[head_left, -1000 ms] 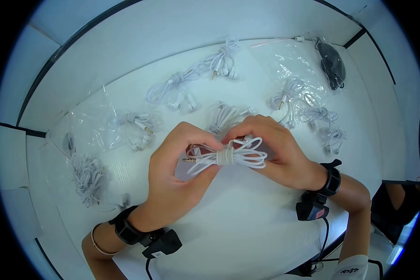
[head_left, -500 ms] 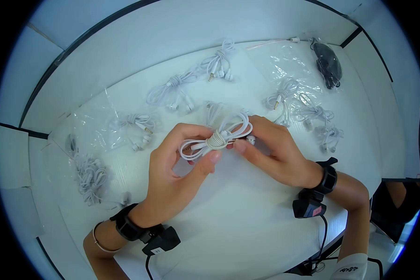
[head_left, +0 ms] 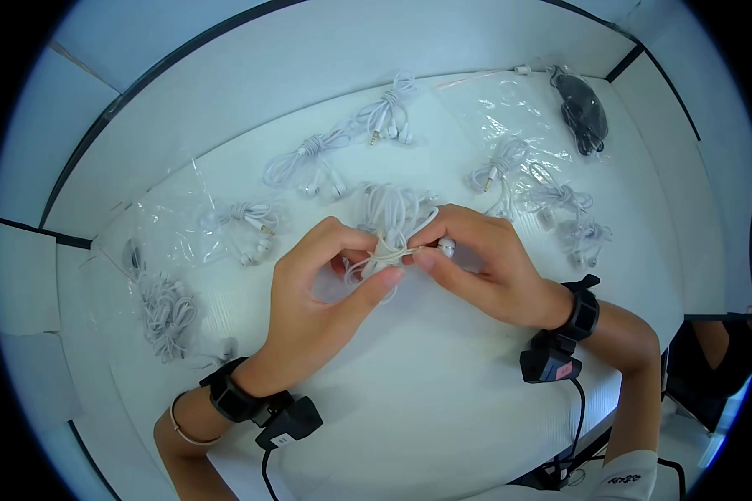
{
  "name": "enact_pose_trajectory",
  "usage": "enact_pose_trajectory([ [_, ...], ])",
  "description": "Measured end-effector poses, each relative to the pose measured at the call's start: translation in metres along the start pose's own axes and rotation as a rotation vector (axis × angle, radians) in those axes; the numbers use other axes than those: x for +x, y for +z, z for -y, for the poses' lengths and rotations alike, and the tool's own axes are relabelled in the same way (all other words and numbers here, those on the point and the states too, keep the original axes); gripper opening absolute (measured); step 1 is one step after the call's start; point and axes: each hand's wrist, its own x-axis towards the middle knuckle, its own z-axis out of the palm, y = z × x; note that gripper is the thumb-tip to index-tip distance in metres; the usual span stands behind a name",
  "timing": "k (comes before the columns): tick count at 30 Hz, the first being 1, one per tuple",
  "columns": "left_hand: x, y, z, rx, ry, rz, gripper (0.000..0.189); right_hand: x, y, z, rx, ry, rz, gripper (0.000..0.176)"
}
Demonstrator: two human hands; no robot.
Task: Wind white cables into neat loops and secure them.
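Observation:
Between my two hands is a coiled pair of white earphones (head_left: 389, 252), its cord wound round the middle and loops sticking out above and below. My left hand (head_left: 313, 305) pinches the wound middle between thumb and fingers. The thumb and index finger of my right hand (head_left: 493, 271) are closed on a stretch of the same cord at the bundle's right side. A white earbud (head_left: 447, 246) shows beside the right fingers. Part of the bundle is hidden behind the left fingers.
Several more coiled white earphones (head_left: 311, 149) lie on the white table (head_left: 443, 401), with a heap of them (head_left: 167, 313) at left. Clear plastic bags (head_left: 501, 108) are at back right and left. A dark mouse (head_left: 581, 104) sits in the far right corner.
The held earphone bundle has turned so its loops now point upward and away rather than sideways. Both hands stay nearly in place, still pinching it.

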Motion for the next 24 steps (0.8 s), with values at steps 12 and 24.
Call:
enact_pose_trajectory([
  [12,0.0011,0.0017,-0.0025,-0.025,-0.038,-0.033,0.019,-0.0002,0.0005,0.0009,-0.001,0.072,-0.002,0.016],
  [24,0.0006,0.003,-0.0065,-0.166,-0.133,-0.085,0.019,0.0006,-0.0005,0.0043,0.19,0.179,0.038,0.019],
])
